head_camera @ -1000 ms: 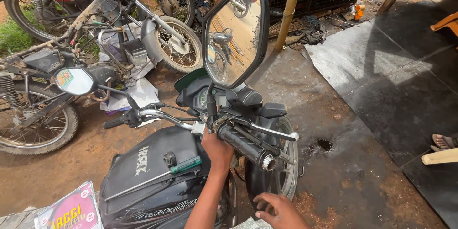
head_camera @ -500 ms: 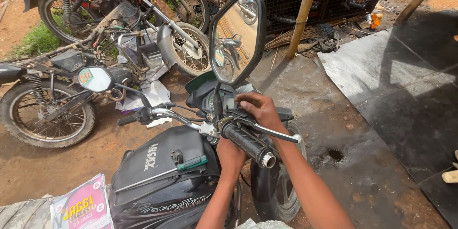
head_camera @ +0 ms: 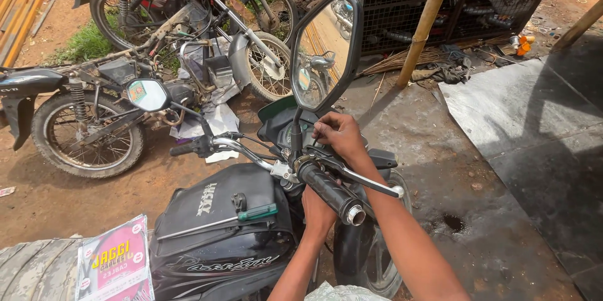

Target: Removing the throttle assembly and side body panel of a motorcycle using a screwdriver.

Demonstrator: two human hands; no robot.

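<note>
The right hand (head_camera: 339, 134) pinches closed near the mirror stem (head_camera: 295, 141), the left hand (head_camera: 317, 210) curls under the throttle grip (head_camera: 330, 193), contents hidden; the screwdriver (head_camera: 217, 221) on the tank (head_camera: 220, 225), centre-low, may roll off if the handlebar shakes.

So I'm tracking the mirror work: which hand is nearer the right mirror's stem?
Right. The right hand is up beside the mirror stem, fingertips close to it. The left hand sits lower, under the handlebar grip, further from the stem.
</note>
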